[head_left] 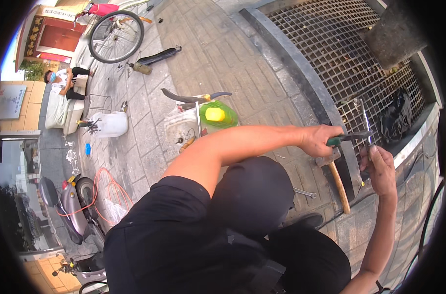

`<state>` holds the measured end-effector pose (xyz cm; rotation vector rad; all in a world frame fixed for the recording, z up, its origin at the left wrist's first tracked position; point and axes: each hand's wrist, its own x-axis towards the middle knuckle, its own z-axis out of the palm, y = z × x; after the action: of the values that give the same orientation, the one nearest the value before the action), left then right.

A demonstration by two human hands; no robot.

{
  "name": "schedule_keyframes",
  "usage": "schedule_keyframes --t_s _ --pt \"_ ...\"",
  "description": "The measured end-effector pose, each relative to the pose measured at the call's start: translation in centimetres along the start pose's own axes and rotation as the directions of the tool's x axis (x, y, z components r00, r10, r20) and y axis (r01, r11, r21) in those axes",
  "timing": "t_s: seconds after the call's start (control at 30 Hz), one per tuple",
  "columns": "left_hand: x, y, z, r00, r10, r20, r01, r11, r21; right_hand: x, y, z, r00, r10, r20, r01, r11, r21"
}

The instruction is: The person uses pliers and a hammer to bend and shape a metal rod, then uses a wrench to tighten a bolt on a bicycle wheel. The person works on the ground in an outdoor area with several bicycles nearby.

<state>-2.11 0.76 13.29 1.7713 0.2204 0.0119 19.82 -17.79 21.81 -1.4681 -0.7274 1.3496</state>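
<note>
My left hand [316,141] grips green-handled pliers [333,141], their dark jaws meeting a thin silver metal rod [366,120]. The rod's lower end is held by my right hand [379,166], fingers curled round it beside the jaws. Just below my left hand a hammer [338,188] with a pale wooden handle leans at the dark metal kerb edge; part of its head is behind the hand. An open-ended wrench [303,193] lies on the paving near my dark-clothed knee.
A metal grating [321,49] with black plastic [394,117] fills the right. Ahead stand a green container [225,112], tools [186,98] and a white bucket [115,125]. At left are a scooter [71,210], orange hose [100,176], seated person [63,81] and bicycle wheel [116,36].
</note>
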Motion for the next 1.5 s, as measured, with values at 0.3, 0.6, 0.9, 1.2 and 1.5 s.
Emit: schedule_keyframes --t_s 0.3,0.6,0.9,1.2,1.5 --pt "-0.4 10.1 -2.6 0.991 -0.099 0.087 0.097 0.995 0.030 -4.3 -6.6 -1.3 0.996 -0.027 -0.089 0.014 0.989 -0.150" --pt "-9.7 25.6 0.6 0.974 -0.225 0.009 0.221 0.948 -0.231 -14.5 -18.1 7.2 0.979 0.139 -0.152 -0.118 0.983 0.143" --pt "-25.0 39.0 1.0 0.910 -0.413 0.004 0.396 0.869 -0.298 -23.4 -28.3 17.5 0.859 0.489 0.149 -0.506 0.770 0.388" --pt "-32.3 48.7 5.0 0.849 -0.495 -0.188 0.387 0.822 -0.418 -25.3 -36.1 19.6 0.762 0.512 0.397 -0.571 0.820 0.038" --pt "-37.0 53.9 11.3 0.708 -0.618 -0.341 0.380 0.741 -0.553 -29.2 -42.3 25.9 0.941 0.114 0.320 0.180 0.630 -0.755"
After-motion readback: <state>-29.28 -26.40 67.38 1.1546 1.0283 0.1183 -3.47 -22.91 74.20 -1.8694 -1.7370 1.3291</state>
